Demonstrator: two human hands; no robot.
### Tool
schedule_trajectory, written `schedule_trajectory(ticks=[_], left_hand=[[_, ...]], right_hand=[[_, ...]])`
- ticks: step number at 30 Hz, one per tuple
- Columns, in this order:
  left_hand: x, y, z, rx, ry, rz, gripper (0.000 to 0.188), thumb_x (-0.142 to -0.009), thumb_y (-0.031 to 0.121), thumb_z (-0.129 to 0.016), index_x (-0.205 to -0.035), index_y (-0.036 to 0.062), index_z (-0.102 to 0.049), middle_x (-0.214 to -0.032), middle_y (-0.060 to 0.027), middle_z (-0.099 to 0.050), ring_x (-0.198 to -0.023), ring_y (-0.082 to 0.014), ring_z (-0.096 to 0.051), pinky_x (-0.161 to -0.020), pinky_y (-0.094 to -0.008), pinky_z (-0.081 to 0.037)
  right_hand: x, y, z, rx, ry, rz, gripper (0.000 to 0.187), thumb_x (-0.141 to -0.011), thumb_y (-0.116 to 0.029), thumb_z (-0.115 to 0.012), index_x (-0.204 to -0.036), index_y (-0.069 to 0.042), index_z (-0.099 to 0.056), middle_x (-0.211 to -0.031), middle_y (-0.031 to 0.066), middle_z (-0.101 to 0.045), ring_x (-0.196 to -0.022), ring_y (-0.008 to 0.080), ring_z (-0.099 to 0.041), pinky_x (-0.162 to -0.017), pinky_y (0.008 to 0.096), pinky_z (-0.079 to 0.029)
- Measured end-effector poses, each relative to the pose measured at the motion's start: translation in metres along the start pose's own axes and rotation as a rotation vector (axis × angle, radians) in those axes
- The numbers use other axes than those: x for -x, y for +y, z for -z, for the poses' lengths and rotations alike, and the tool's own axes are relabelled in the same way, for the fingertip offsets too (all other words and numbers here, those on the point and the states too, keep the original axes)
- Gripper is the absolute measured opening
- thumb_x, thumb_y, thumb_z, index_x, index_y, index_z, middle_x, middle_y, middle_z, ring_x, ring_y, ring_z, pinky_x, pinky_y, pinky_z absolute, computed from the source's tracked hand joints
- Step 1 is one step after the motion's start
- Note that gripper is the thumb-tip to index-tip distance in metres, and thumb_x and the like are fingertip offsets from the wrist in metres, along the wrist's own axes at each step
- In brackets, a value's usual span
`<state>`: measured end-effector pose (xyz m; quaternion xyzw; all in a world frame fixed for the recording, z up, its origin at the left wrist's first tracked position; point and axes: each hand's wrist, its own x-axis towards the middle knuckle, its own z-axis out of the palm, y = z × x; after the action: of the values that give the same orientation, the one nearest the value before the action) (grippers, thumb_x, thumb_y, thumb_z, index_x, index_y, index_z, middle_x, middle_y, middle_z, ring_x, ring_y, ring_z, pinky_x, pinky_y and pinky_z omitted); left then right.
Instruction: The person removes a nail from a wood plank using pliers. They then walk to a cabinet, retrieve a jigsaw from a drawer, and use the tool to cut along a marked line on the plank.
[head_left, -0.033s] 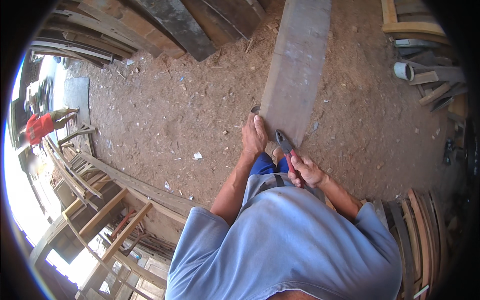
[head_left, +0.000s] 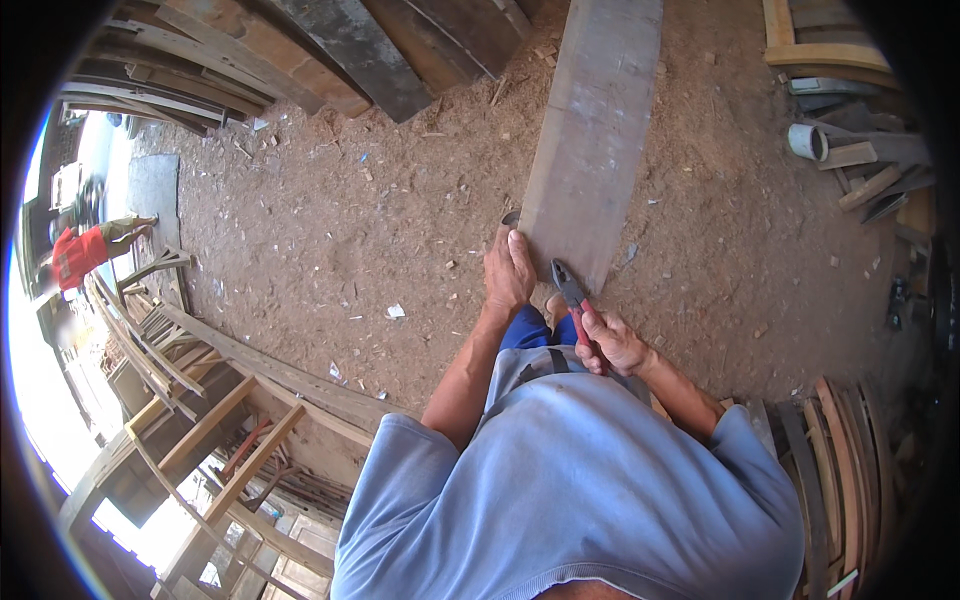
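A long, wide wooden board stretches away from me, its near end just in front of my body. My left hand grips the board's near left corner, thumb on top and the other fingers mostly hidden. By those fingers a small dark rounded thing sticks out; I cannot make out its kind. Wrapped round the red handles of a pair of pliers is my right hand. The dark jaws of the pliers point up and left, over the board's near end. No object shows clearly between the jaws.
Dark planks lean at the upper left. Wooden frames stand at lower left, offcuts and a white pipe piece at right, upright boards at lower right. Scraps litter the dirt floor. A person in red is at far left.
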<state>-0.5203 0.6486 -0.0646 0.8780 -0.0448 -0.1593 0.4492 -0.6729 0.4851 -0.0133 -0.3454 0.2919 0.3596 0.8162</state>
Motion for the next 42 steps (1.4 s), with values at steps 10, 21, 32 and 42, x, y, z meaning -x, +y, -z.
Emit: schedule_trajectory(ticks=[10, 21, 32, 42], left_hand=[[0.0, -0.006, -0.001, -0.004, 0.013, 0.002, 0.039, -0.105, 0.032, -0.035, -0.106, -0.0014, -0.055, -0.088, -0.0316, -0.062, -0.086, -0.0546, -0.058, -0.071, -0.0576, -0.045], [0.009, 0.01, 0.027, 0.116, -0.256, -0.161, 0.086, -0.093, 0.047, -0.063, -0.143, -0.0092, -0.02, -0.127, -0.0331, -0.048, -0.116, -0.0449, -0.055, -0.097, -0.0459, -0.046], [0.003, 0.022, 0.035, -0.027, -0.413, -0.106, 0.097, -0.087, 0.036, -0.075, -0.147, -0.006, -0.012, -0.138, -0.0377, -0.039, -0.126, -0.0472, -0.05, -0.104, -0.0467, -0.043], [0.005, 0.032, 0.031, -0.089, -0.346, -0.092, 0.096, -0.084, 0.039, -0.078, -0.143, -0.0045, -0.017, -0.127, -0.0379, -0.05, -0.116, -0.0491, -0.056, -0.096, -0.0496, -0.048]], right_hand=[[0.02, -0.006, 0.002, -0.229, -0.006, 0.12, 0.049, -0.1, -0.05, -0.05, -0.128, -0.01, -0.049, -0.078, 0.0018, -0.061, -0.061, 0.0087, -0.056, -0.055, 0.025, -0.048], [-0.009, 0.029, -0.016, -0.181, -0.148, 0.202, 0.035, -0.103, -0.033, -0.051, -0.112, -0.001, -0.06, -0.119, 0.0133, -0.063, -0.11, 0.0227, -0.062, -0.098, 0.0432, -0.051], [-0.029, 0.053, -0.033, -0.381, -0.146, 0.328, 0.033, -0.105, -0.033, -0.048, -0.115, -0.003, -0.057, -0.123, 0.0157, -0.062, -0.111, 0.0251, -0.064, -0.101, 0.0449, -0.05], [-0.041, 0.057, -0.061, -0.545, -0.066, 0.388, 0.038, -0.105, -0.039, -0.046, -0.125, -0.008, -0.05, -0.099, 0.0074, -0.062, -0.087, 0.0184, -0.064, -0.078, 0.0348, -0.053]])
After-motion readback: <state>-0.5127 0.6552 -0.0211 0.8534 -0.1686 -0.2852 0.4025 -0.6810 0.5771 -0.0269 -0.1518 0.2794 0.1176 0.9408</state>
